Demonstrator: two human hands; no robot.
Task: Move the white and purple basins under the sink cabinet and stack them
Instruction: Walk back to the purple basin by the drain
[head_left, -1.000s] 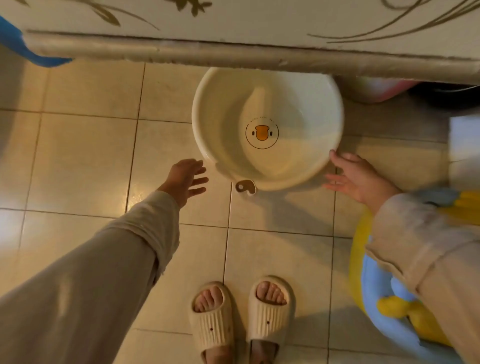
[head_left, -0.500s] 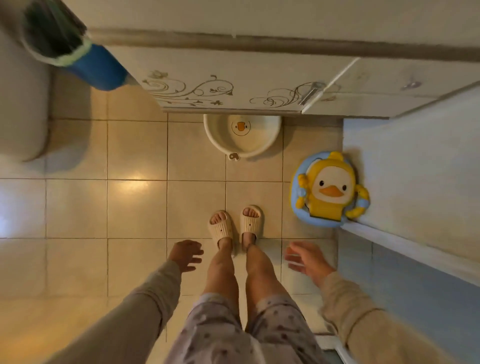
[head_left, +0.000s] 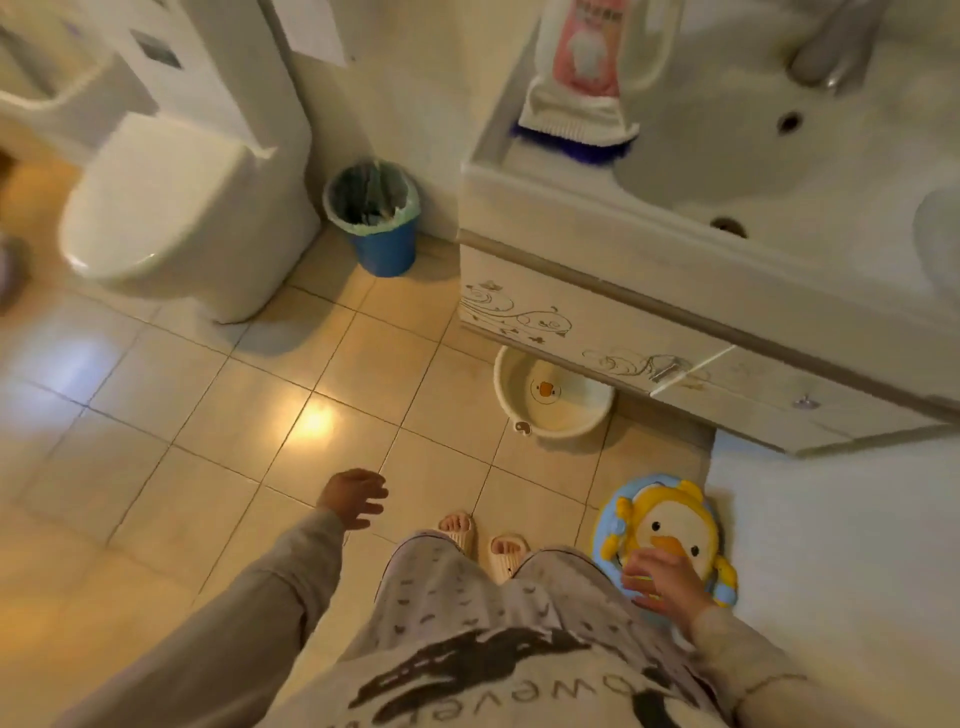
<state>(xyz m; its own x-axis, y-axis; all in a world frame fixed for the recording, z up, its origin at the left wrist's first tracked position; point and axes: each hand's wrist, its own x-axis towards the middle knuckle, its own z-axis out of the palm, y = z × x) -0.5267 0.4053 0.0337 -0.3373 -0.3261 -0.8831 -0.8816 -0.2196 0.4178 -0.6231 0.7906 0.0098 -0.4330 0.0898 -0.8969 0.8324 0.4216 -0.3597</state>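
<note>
Your white basin (head_left: 553, 397) sits half tucked under the sink cabinet (head_left: 597, 327), so its far rim is hidden from you. No purple basin shows from where you stand. Your right hand (head_left: 662, 582) covers part of the duck seat (head_left: 670, 525). The bottle (head_left: 589, 47) is cut off by the top edge.

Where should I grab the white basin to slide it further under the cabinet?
Grip the white basin by its exposed near rim, coming from the person's side. Its far edge is already tucked beneath the sink cabinet, so only the front rim is reachable.
</note>
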